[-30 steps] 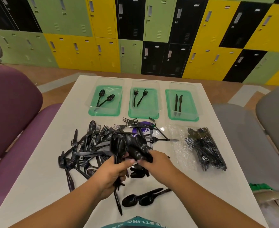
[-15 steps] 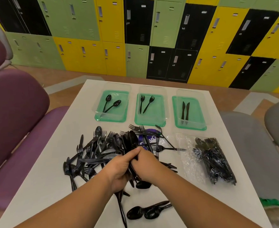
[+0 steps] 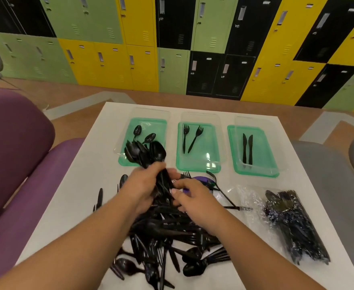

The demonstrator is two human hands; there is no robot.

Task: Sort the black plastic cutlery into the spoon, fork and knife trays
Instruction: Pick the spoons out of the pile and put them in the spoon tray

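Head | L hand (image 3: pixel 142 185) grips spoon bunch (image 3: pixel 144 152) upright | R hand (image 3: pixel 195 197) pinches handles

A white desk (image 3: pixel 84 185) fills the middle of the frame. Along its far edge three green trays sit side by side and apart: the spoon tray (image 3: pixel 157 126) to the left, the fork tray (image 3: pixel 205 151) in the centre, the knife tray (image 3: pixel 261 147) to the right. Nearer, a heap of loose black cutlery (image 3: pixel 167 233) sprawls across the lower centre. At lower right lies a clear plastic bag (image 3: pixel 293 225) packed with more black pieces. Between heap and fork tray shows a purple thing (image 3: pixel 201 180), perhaps a label, mostly covered.
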